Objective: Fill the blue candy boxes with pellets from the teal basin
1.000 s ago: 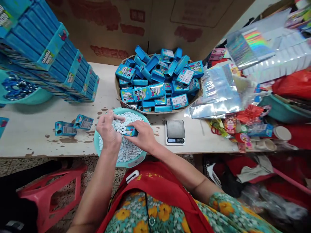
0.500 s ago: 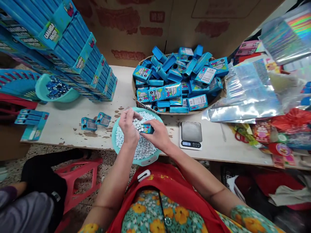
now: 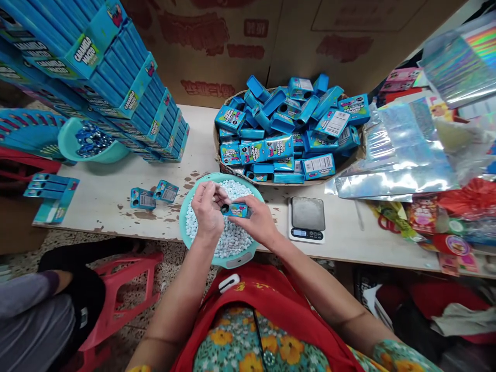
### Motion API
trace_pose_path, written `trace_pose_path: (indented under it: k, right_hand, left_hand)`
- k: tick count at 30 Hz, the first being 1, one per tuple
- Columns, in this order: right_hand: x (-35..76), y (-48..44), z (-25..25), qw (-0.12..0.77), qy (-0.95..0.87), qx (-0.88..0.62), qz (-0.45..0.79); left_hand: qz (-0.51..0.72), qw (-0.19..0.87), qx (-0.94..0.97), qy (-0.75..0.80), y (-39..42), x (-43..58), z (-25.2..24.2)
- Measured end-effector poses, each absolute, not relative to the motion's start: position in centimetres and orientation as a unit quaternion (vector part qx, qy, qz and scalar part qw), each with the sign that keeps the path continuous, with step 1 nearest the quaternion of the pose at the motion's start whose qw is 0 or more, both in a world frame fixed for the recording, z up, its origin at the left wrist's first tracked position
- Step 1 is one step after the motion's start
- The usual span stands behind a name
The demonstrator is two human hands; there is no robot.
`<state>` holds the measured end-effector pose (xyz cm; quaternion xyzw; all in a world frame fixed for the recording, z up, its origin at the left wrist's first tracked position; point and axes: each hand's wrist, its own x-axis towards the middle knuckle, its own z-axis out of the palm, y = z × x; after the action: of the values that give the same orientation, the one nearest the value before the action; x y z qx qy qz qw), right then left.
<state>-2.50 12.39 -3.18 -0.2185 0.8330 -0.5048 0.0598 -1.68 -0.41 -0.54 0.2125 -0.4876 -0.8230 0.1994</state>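
Worn white table [image 3: 116, 201], cardboard wall [image 3: 240, 41] behind, right hand [image 3: 258, 222] gripping small blue box [image 3: 237, 210], left hand [image 3: 207, 209] seemingly pinching candies

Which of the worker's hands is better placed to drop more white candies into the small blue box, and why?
The left hand, probably. It sits at the box's open end with fingers bunched over the teal bowl of white candies. The right hand is occupied gripping the small blue box sideways.

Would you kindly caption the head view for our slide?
Both hands, left hand and right hand, hold a small blue cardboard box over a teal bowl of white candies.
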Motion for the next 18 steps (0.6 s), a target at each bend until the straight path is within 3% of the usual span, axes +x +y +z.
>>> trace_pose_path:
  k: [4, 8, 12, 18]
  right_hand:
    - [-2.1, 13.7, -2.6, 0.064, 0.803, -0.195, -0.559]
    - [-1.9, 15.0, -2.6, 0.054, 0.809, -0.165, -0.562]
    - [-2.1, 15.6, -3.0, 0.037, 0.806, -0.184, -0.562]
    - [-2.3, 15.9, -4.4, 0.040, 0.820, -0.141, -0.554]
  left_hand:
    - [-0.758, 0.210, 0.250, -0.564, -3.1, -2.4, -3.9]
    - [-0.494, 0.140, 0.167, -0.842, -4.7, -3.0, -10.0]
    - [-0.292, 0.049, 0.122, -0.947, -3.4, -2.6, -12.8]
    - [-0.242, 0.011, 0.124, -0.962, -2.5, -2.2, -13.1]
